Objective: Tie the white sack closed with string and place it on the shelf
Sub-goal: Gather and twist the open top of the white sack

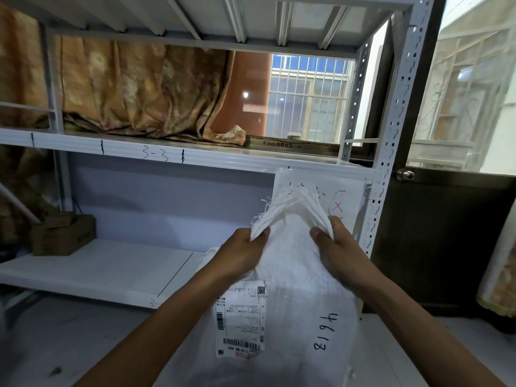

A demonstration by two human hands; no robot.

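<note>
The white sack (301, 275) fills the lower centre of the frame, its long axis running up from the bottom edge to the gathered mouth, which points upward and a little right. Its lower end is cut off by that edge, so what it rests on is not shown. The mouth is bunched into pleats with frayed threads; whether any string lies among them is hard to make out. The left hand (243, 248) pinches the left bunch and the right hand (336, 243) the right bunch, each grip closed tight on the woven cloth, with most fingers hidden behind it. A shipping label (241, 319) on the near face is too small to read; right of it a handwritten number (325, 331) lies sideways. Just behind the mouth a paper sheet (346, 196) with red marks hangs at the right end of the white shelf (97, 266). A cardboard box (62, 234) sits at the left of its lower board, an orange curtain (139, 88) hangs behind the upper board, and a dark door (432, 233) stands at the right of the frame
</note>
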